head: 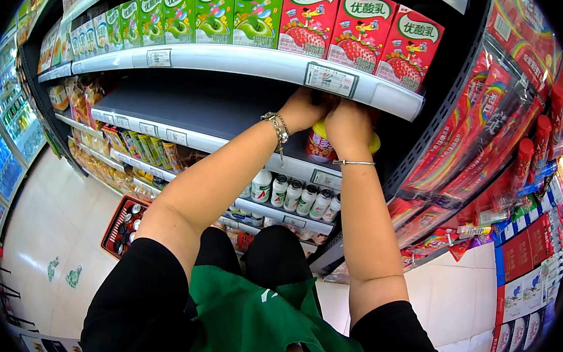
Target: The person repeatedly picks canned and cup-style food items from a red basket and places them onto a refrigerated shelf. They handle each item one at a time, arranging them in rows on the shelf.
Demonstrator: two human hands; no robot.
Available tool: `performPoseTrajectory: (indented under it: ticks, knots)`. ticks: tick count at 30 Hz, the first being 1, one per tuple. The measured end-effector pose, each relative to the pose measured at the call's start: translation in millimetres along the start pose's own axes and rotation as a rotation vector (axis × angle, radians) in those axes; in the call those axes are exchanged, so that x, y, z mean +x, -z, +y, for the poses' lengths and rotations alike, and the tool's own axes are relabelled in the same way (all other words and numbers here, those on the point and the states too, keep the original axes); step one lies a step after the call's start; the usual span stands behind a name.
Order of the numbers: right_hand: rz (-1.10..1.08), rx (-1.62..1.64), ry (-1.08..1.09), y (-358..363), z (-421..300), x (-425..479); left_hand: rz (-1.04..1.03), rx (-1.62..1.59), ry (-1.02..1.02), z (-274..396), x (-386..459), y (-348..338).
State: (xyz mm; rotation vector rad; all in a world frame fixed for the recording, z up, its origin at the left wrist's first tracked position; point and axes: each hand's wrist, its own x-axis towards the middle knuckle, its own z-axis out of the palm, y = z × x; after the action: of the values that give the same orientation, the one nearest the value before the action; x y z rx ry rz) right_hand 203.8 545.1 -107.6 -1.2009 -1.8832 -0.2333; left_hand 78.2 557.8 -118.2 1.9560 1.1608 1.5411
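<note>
My left hand (302, 112) and my right hand (349, 127) reach side by side under the front edge of the upper shelf (251, 60). That edge hides the fingertips of both, so whether they hold anything cannot be seen. Just below them, a red tub with a yellow lid (319, 146) stands at the right end of the dark middle shelf (193, 97). Part of the tub is behind my right hand. Another yellow lid (375, 142) shows to the right of my right wrist.
Green drink cartons (257, 13) and red strawberry drink cartons (362, 28) line the upper shelf. White bottles (293, 196) with dark caps stand below. Hanging red candy packets (469, 126) flank the right side. A red basket of cans (123, 228) sits on the floor at left.
</note>
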Motion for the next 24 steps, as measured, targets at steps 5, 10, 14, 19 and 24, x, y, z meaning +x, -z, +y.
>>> performPoseTrajectory:
  ticks: [5,10,14,19,24]
  knots:
    - [-0.172,0.050,-0.041,12,-8,-8,-0.007,-0.136,0.049,-19,-4,0]
    - [-0.117,-0.084,-0.069,22,-14,-20,-0.074,-0.111,0.059,-10,-10,3]
    - [0.004,-0.137,0.042,17,-11,-31,-0.077,-0.044,0.024,-10,-13,3]
    - [0.245,0.085,0.246,19,-23,-57,-0.008,-0.150,0.043,0,-38,16]
    - [0.214,0.598,0.407,6,-66,-112,0.115,-0.134,-0.075,28,-152,40]
